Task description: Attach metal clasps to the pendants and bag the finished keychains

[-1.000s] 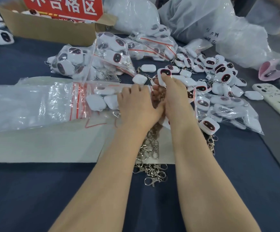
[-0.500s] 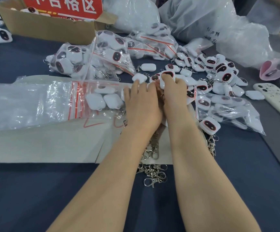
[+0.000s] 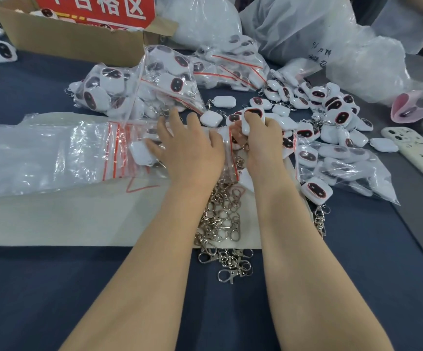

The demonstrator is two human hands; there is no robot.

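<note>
The red sign (image 3: 96,8) was cut off by the top edge. The right hand (image 3: 263,145) hid the lower part of its pendant (image 3: 253,115).

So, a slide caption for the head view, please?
Right hand holds a pendant; left hand rests on a zip bag.

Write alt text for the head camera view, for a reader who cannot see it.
A person's right hand grips a white pendant while the left hand lies spread on a clear zip bag. Loose metal clasps lie between the forearms, with more pendants and filled bags beyond.
</note>
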